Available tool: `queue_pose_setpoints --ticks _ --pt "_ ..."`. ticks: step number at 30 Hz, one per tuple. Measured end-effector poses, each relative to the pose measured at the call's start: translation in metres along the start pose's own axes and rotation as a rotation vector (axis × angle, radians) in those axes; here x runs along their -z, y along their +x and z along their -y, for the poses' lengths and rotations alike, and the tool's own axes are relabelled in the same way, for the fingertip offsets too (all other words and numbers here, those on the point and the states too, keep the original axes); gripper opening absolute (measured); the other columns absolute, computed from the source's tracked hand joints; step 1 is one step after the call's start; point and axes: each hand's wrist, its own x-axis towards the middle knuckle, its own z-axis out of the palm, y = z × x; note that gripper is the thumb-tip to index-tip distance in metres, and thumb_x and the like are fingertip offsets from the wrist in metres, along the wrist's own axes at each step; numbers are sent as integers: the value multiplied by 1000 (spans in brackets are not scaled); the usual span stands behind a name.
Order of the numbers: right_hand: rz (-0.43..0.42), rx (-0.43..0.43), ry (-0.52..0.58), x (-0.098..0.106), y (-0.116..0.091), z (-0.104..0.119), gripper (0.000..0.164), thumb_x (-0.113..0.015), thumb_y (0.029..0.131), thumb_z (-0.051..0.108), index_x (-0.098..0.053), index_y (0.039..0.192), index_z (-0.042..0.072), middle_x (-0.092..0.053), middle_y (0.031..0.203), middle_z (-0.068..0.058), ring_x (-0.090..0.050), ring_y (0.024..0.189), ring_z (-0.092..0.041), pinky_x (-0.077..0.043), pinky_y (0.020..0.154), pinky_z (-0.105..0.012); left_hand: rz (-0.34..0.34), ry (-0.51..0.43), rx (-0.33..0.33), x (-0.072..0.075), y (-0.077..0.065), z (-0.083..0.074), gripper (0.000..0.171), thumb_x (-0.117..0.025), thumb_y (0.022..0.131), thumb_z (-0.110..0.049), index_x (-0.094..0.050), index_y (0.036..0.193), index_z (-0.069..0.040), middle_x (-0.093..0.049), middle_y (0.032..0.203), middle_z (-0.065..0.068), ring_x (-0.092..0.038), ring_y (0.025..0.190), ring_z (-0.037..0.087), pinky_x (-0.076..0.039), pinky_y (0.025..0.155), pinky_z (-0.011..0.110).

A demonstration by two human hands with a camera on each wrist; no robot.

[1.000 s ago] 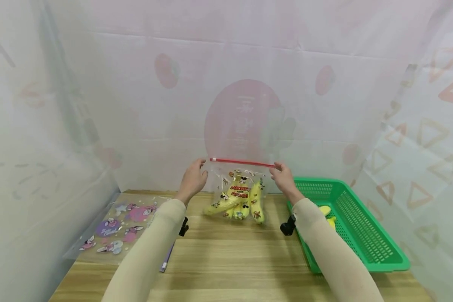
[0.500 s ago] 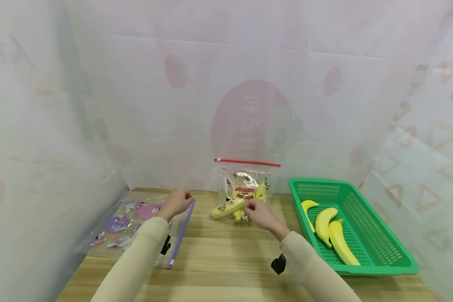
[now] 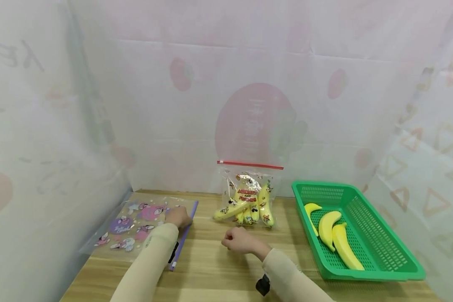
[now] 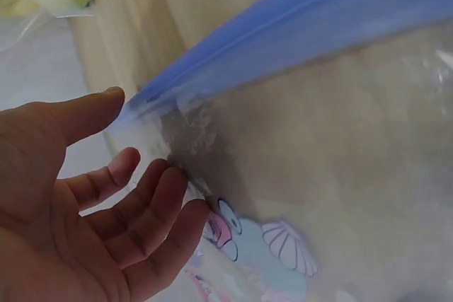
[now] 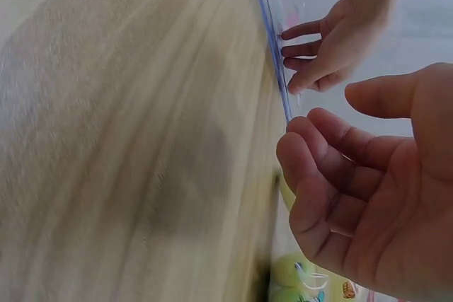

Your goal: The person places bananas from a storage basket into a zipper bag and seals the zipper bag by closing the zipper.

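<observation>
A clear printed zip bag (image 3: 249, 197) with a red seal strip (image 3: 250, 165) stands against the back wall, holding several yellow bananas. No hand touches it. My left hand (image 3: 181, 216) rests on the corner of a flat, empty cartoon-printed bag (image 3: 136, 222) beside its purple zip strip (image 3: 185, 233). In the left wrist view that hand (image 4: 141, 153) is relaxed, its fingertips against the plastic under the strip (image 4: 297, 26). My right hand (image 3: 232, 241) hovers low over the wooden table in front of the banana bag, fingers loosely curled and holding nothing (image 5: 333, 139).
A green plastic basket (image 3: 373, 274) at the right holds three loose bananas (image 3: 330, 224). Translucent patterned sheeting walls in the table at the back and on both sides. Bare wood (image 3: 219, 268) lies between my hands and the near edge.
Both hands let go of the banana bag's top, and it now stands alone. My left hand went left onto the flat bag; my right hand dropped to the table in front.
</observation>
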Motion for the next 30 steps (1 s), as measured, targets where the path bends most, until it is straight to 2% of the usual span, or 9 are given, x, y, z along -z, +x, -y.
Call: queue_pose_setpoints --ticks 3,4,11,15,21,26,30 --pt "13 -20 4 -6 0 4 21 -56 94 21 -66 84 4 -58 67 5 -45 51 -7 -38 47 -22 -3 30 22 -4 0 -1 25 -70 78 -23 -60 73 -1 -59 77 13 -56 67 26 -51 63 39" --pt "15 -28 3 -7 0 4 21 -56 94 21 -66 84 5 -58 67 6 -45 51 -6 -38 47 -22 -6 41 24 -5 0 -2 24 -70 78 -23 -60 72 -2 -59 77 13 -56 68 26 -51 63 39" --pt "5 -29 30 -15 3 6 23 -58 94 23 -63 78 6 -54 62 5 -44 50 -6 -38 47 -22 13 103 6 -8 0 -13 22 -65 79 -8 -64 93 8 -62 97 23 -59 89 37 -52 74 51" --pt "3 -25 43 -19 7 6 25 -58 93 22 -63 75 5 -52 59 5 -43 49 -6 -39 47 -21 19 129 -23 -10 1 -21 22 -60 76 -1 -65 95 9 -62 95 23 -61 88 39 -53 71 50" --pt "-2 -8 54 -20 9 11 28 -58 93 21 -61 71 5 -49 56 5 -42 47 -6 -38 46 -21 14 44 -36 -9 4 -18 8 -56 78 -3 -62 76 1 -60 86 16 -56 72 29 -51 63 43" --pt "-7 -26 75 -24 11 9 34 -55 95 26 -56 66 9 -46 54 6 -39 45 -6 -35 44 -21 28 -34 -55 -3 1 -20 22 -52 83 -9 -56 62 -6 -57 61 7 -47 47 16 -42 45 28" --pt "-13 -59 132 -27 13 8 37 -52 97 30 -57 68 7 -49 55 2 -39 45 -8 -34 43 -23 46 -142 -47 5 -4 -26 25 -49 87 -11 -55 63 -7 -55 51 5 -43 39 12 -34 36 23"
